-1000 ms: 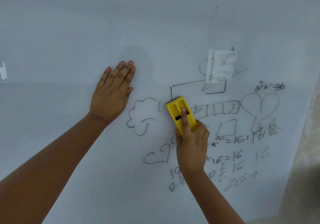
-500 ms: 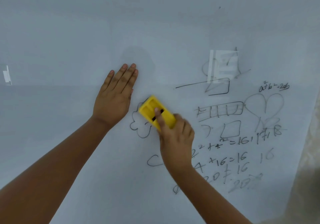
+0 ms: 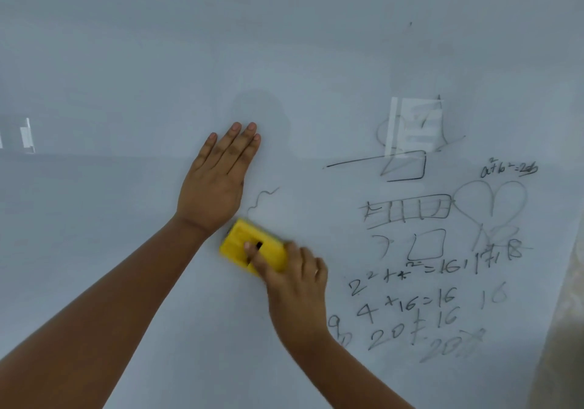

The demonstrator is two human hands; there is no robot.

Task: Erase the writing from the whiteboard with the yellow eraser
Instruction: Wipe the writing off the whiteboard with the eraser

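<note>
The whiteboard (image 3: 158, 60) fills the view. My right hand (image 3: 295, 291) grips the yellow eraser (image 3: 240, 242) and presses it flat on the board, just below my left wrist; the eraser looks blurred. My left hand (image 3: 218, 184) lies flat on the board, fingers together, holding nothing. A short squiggle of a cloud outline (image 3: 264, 200) remains just above the eraser. To the right are black drawings and sums: a rectangle (image 3: 407, 168), a barred box (image 3: 410, 211), a heart (image 3: 491, 203), a small square (image 3: 426, 245) and number lines (image 3: 420, 304).
The board's right edge (image 3: 565, 250) runs down the far right, with a pale wall beyond it. A bright window reflection (image 3: 414, 124) lies over the upper drawings, and a smaller reflection (image 3: 27, 135) shows at the far left.
My right hand swept the eraser left and down, from the rectangle's left end to below my left wrist. Most of the cloud outline, the rectangle's left side and the lower-left heart shape are gone.
</note>
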